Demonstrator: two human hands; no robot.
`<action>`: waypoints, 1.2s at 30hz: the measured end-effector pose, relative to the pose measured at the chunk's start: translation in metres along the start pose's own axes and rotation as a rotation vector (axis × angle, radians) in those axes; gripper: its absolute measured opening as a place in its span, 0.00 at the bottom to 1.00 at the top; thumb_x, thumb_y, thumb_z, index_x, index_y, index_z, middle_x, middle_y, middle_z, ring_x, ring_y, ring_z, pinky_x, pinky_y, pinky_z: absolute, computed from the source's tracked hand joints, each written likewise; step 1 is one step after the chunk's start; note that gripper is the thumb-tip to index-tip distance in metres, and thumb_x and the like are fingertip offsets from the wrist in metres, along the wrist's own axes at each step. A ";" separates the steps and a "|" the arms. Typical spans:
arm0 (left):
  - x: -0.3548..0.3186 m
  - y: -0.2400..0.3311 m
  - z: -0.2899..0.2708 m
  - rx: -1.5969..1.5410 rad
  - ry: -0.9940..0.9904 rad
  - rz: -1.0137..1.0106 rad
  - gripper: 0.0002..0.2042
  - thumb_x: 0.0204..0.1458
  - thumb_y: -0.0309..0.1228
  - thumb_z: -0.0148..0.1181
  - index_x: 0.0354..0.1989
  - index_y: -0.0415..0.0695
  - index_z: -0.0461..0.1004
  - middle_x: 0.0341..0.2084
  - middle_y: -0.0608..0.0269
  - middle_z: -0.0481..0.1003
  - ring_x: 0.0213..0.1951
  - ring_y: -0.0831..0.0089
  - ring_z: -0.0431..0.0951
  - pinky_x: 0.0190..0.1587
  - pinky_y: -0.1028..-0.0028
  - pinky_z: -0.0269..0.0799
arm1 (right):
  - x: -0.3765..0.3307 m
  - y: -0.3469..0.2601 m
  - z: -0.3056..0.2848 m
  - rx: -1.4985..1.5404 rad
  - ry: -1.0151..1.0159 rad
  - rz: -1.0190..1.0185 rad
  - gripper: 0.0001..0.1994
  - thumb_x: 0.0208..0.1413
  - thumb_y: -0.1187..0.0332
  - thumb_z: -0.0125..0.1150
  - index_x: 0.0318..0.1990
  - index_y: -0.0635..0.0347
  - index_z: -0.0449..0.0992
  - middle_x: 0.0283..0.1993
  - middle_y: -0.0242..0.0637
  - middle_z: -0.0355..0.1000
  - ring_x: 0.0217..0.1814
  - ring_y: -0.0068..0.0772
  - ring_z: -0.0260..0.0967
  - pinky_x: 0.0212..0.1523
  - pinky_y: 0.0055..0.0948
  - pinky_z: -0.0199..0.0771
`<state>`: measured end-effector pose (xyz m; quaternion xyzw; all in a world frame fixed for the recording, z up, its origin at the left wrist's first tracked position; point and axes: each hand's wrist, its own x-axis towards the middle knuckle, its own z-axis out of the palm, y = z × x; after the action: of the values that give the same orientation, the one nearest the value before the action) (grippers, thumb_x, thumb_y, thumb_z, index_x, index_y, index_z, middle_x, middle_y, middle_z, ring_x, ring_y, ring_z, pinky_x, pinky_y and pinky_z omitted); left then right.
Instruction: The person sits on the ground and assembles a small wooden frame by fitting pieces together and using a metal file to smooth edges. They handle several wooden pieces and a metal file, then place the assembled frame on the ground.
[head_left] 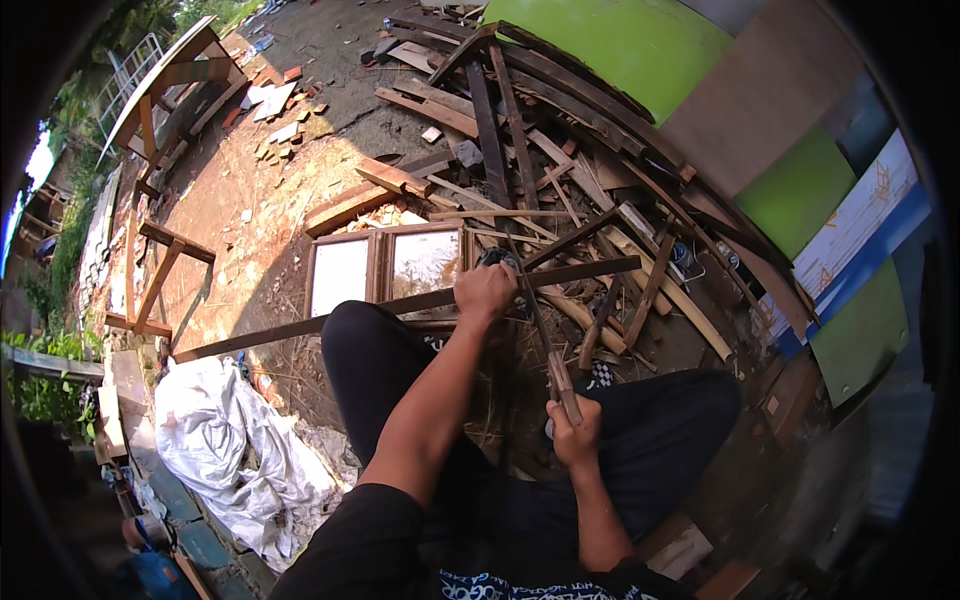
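Observation:
A long dark wooden strip (415, 301) lies slantwise across in front of me, from the lower left up to the right, passing over my bent left leg. My left hand (487, 292) is closed on it right of its middle. My right hand (575, 430), nearer my body, is wrapped round the straight wooden handle (561, 378) of a long-bladed tool. Its thin, dark blade (531, 303) points away from me and crosses the strip just right of my left hand. The blade is seen nearly edge-on, so I cannot tell a saw from a large knife.
Beyond my hands lies a heap of old boards and sticks (490, 130). A wooden frame with two panes (380, 268) rests on the ground. White sheeting (230, 430) is bunched at lower left, a small wooden frame (165, 275) behind it. Green panels (610, 50) stand on the right.

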<state>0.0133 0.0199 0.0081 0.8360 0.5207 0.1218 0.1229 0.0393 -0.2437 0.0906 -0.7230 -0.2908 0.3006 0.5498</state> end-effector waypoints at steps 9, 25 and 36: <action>0.008 -0.001 -0.012 0.032 -0.024 -0.038 0.24 0.62 0.42 0.45 0.22 0.42 0.84 0.24 0.43 0.81 0.29 0.45 0.83 0.36 0.53 0.80 | -0.067 -0.022 -0.026 -0.049 -0.038 0.037 0.12 0.55 0.75 0.62 0.21 0.67 0.67 0.15 0.39 0.62 0.16 0.30 0.62 0.21 0.35 0.59; 0.004 -0.003 -0.006 0.014 -0.070 0.003 0.25 0.61 0.44 0.45 0.22 0.42 0.84 0.23 0.43 0.81 0.29 0.46 0.83 0.39 0.53 0.80 | -0.066 -0.029 -0.026 -0.049 -0.063 0.076 0.10 0.55 0.75 0.61 0.23 0.66 0.69 0.16 0.41 0.64 0.17 0.33 0.65 0.22 0.36 0.60; 0.005 -0.003 -0.007 0.016 0.023 0.021 0.24 0.60 0.43 0.47 0.21 0.42 0.84 0.21 0.44 0.80 0.26 0.46 0.83 0.36 0.54 0.80 | -0.081 -0.019 -0.019 -0.063 -0.037 0.050 0.11 0.57 0.74 0.61 0.24 0.67 0.70 0.18 0.44 0.66 0.19 0.38 0.68 0.24 0.37 0.63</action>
<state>0.0110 0.0261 0.0140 0.8410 0.5141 0.1285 0.1090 -0.0006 -0.3114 0.1225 -0.7411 -0.2922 0.3185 0.5138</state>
